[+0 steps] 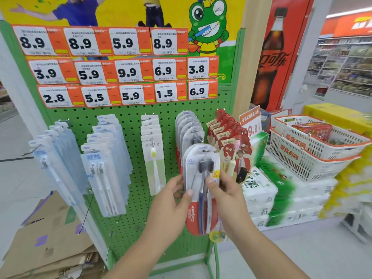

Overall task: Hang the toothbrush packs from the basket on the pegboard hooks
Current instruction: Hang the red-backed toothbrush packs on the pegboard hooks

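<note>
Your left hand (173,195) and right hand (225,190) meet at a Colgate pack (201,188), one on each side edge, thumbs pressed on the clear front and fingers curled behind. Both hands grip it, neither is free. Holding it by the sides, at about mid-height, leaves the top of the card clear, which is likely the point: the hang hole has to find a hook, and fingers up there would block it. A second card edge shows just behind the front one, so you may be holding two packs stacked; you can't tell for sure. The pack stands upright, face toward you, its top just below and in front of a row of like grey packs (189,127) already hung on the pegboard (132,137). That row looks like the right hook for it, since each hook carries one kind. Left of it hang white-green packs (151,137), then two rows of blue packs (106,150); right of it hang red packs (225,133). Price tags (128,72) fill the board's top. Flattened cardboard (50,238) lies at the lower left. Farther right, two stacked white baskets (306,158) with orange rims sit on packaged goods; the top one holds red boxes, and whether more toothbrush packs are in there is not visible.
</note>
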